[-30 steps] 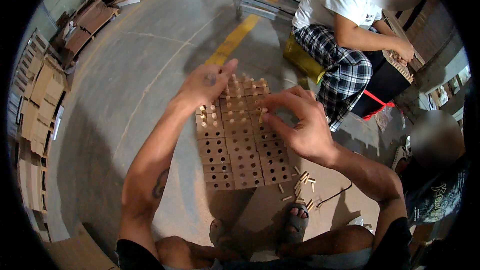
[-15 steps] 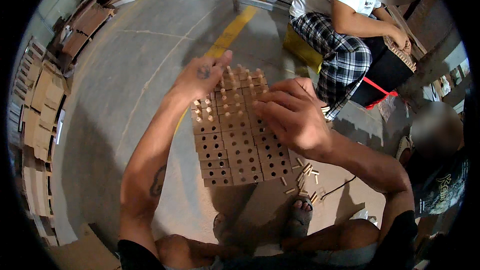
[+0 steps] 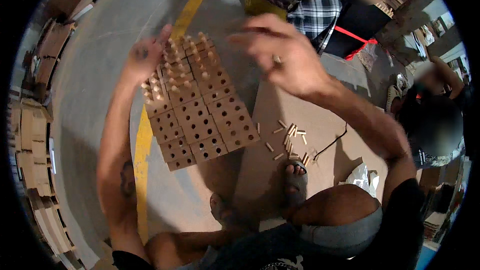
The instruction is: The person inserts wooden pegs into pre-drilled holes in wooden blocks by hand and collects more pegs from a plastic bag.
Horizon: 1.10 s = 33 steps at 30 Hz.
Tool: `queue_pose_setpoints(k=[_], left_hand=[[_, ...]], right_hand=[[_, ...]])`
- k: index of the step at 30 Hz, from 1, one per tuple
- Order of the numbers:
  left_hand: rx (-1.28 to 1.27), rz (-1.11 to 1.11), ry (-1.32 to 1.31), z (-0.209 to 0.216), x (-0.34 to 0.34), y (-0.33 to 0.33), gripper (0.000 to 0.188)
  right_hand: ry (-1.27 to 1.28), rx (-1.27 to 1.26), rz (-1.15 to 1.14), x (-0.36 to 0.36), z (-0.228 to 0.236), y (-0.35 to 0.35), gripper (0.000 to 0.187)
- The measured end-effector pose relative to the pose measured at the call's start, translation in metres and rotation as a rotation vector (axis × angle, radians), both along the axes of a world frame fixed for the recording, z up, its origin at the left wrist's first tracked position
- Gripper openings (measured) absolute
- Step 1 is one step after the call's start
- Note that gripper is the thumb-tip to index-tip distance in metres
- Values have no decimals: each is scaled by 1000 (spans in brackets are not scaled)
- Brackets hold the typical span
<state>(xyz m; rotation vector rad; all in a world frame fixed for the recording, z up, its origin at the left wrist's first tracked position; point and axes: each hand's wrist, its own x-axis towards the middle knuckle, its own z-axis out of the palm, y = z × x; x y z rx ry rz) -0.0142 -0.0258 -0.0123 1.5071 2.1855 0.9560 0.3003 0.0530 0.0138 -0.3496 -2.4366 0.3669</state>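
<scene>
A slab of drilled wooden blocks (image 3: 192, 115) lies in front of me, tilted, with rows of dark holes. Light wooden dowels (image 3: 172, 67) stand upright in the holes of its far part, while the near rows are bare. My left hand (image 3: 142, 57) grips the slab's far left edge; its thumb shows and the other fingers are partly hidden. Off the far right corner, my right hand (image 3: 285, 52) is raised, apart from the slab and blurred by motion. A short wooden dowel shows in its curled fingers.
Loose dowels (image 3: 290, 137) lie scattered on a cardboard sheet (image 3: 320, 115) by my right foot. A co-worker in checked trousers (image 3: 315, 15) sits ahead at right beside a black box (image 3: 357, 25); another person is at far right. Stacked cardboard (image 3: 32, 140) lines the left.
My right hand has lifted off the slab, moving away from it. In the view, the slab and my left hand have shifted left, and the slab is turned; the view has also shifted.
</scene>
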Motion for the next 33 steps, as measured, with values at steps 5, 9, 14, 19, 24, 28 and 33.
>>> queue_pose_setpoints(k=[5, 9, 14, 19, 24, 28, 33], left_hand=[[-129, -10, 110, 18, 4, -3, 67], [-32, -55, 108, 5, 15, 8, 76], [-228, 69, 221, 32, 22, 6, 78], [-38, -42, 190, 16, 23, 0, 74], [-239, -28, 118, 27, 17, 0, 60], [-238, 40, -9, 42, 49, 3, 44], [0, -42, -39, -4, 8, 0, 47]], right_hand=[[-758, -433, -453, 78, -191, -20, 34], [-778, -538, -593, 99, -257, -40, 43], [-693, -479, -496, 83, -274, -39, 42], [-727, -625, -447, 35, -266, -75, 36], [-644, -551, -368, 28, -281, -96, 37], [-263, -503, -384, 59, -282, -51, 26], [273, -856, -86, 16, -51, -35, 15]])
